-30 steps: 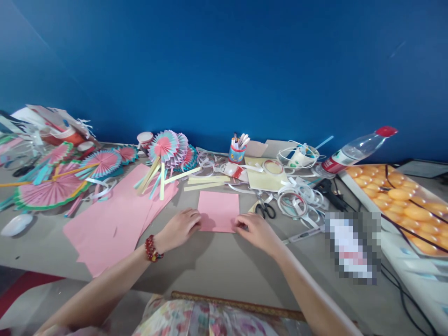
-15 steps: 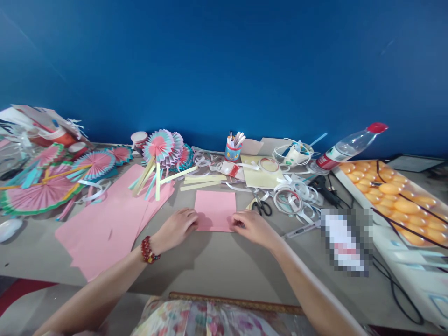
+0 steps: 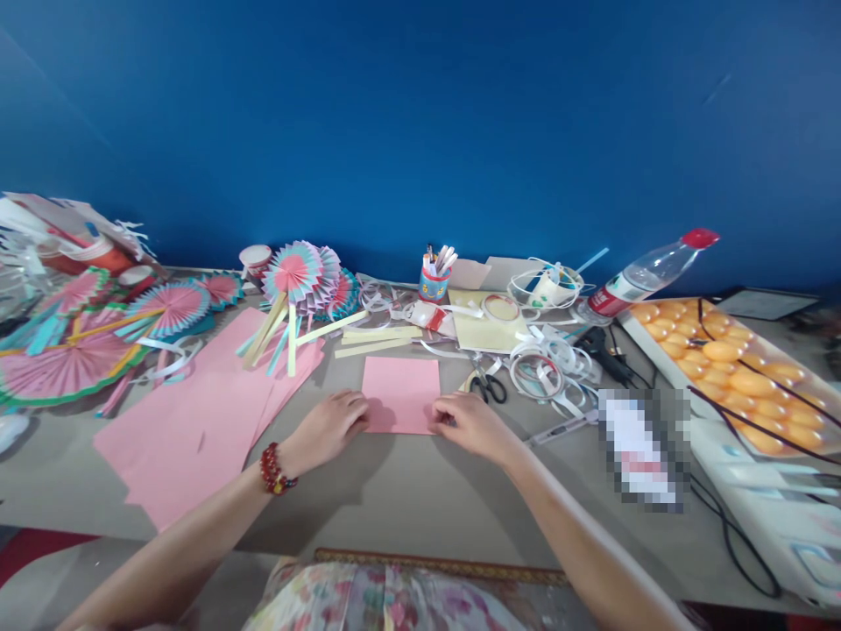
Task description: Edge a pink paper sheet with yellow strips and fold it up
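Observation:
A small pink sheet of paper (image 3: 400,394) lies on the table straight in front of me. My left hand (image 3: 332,425), with a red bead bracelet (image 3: 276,471) at the wrist, holds the sheet's lower left edge in curled fingers. At the lower right corner, my right hand (image 3: 463,423) pinches the paper between thumb and bent fingers. Both fingertips are partly hidden. Black-handled scissors (image 3: 487,384) rest just beyond the right hand. To the left lie larger pink sheets (image 3: 197,421), overlapping one another.
Folded paper fans (image 3: 293,272) stand and lie at the left. Behind the sheet are cream paper strips (image 3: 378,337) and a pen cup (image 3: 434,282). On the right are tape rolls (image 3: 535,375), a glue gun (image 3: 604,350), a tilted bottle (image 3: 640,282) and a box of orange balls (image 3: 749,381).
The whole view has shifted slightly, so things appear a little further left. Both hands keep the same place on the pink paper.

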`<control>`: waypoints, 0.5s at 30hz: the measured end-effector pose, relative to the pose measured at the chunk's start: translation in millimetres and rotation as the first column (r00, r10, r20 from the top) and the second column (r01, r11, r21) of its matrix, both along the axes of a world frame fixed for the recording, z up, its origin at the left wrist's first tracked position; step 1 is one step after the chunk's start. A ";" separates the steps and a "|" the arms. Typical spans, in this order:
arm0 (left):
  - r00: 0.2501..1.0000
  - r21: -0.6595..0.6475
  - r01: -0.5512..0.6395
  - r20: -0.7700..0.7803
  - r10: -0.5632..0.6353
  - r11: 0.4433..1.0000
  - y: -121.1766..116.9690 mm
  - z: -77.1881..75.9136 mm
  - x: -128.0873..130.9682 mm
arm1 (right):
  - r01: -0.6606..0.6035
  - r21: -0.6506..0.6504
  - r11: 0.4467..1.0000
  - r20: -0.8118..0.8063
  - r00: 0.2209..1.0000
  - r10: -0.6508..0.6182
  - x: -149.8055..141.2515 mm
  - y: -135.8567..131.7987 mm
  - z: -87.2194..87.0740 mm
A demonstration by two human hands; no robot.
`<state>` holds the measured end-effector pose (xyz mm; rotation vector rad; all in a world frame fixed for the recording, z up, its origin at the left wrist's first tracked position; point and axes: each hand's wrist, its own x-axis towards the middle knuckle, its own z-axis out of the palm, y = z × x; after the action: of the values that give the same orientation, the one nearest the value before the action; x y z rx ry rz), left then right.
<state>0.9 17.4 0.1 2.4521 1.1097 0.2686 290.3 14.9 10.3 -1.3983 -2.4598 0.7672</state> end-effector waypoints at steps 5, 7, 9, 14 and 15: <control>1.000 -0.004 0.002 0.005 -0.002 1.000 0.2 0.6 0.7 | 0.020 0.022 1.000 0.021 1.000 -0.021 -0.9 -2.0 -2.5; 1.000 -0.007 0.002 0.004 -0.002 1.000 0.6 0.7 1.0 | 0.017 0.029 0.999 0.029 0.999 -0.017 -1.2 -2.8 -2.9; 1.000 -0.009 0.001 0.003 -0.001 1.000 0.8 0.9 1.1 | 0.010 0.034 0.999 0.033 0.999 -0.011 -1.4 -3.3 -2.9; 1.000 -0.016 0.005 -0.001 -0.005 1.000 0.7 1.2 0.7 | 0.003 0.043 0.999 0.038 0.999 -0.005 -1.3 -4.2 -2.5; 1.000 -0.017 0.004 -0.002 -0.004 1.000 0.8 1.2 0.6 | 0.004 0.045 0.999 0.037 0.999 -0.005 -1.2 -4.6 -2.7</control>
<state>1.5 18.2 1.3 2.4399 1.1030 0.2542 289.1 10.3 7.6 -1.4140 -2.4847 0.6872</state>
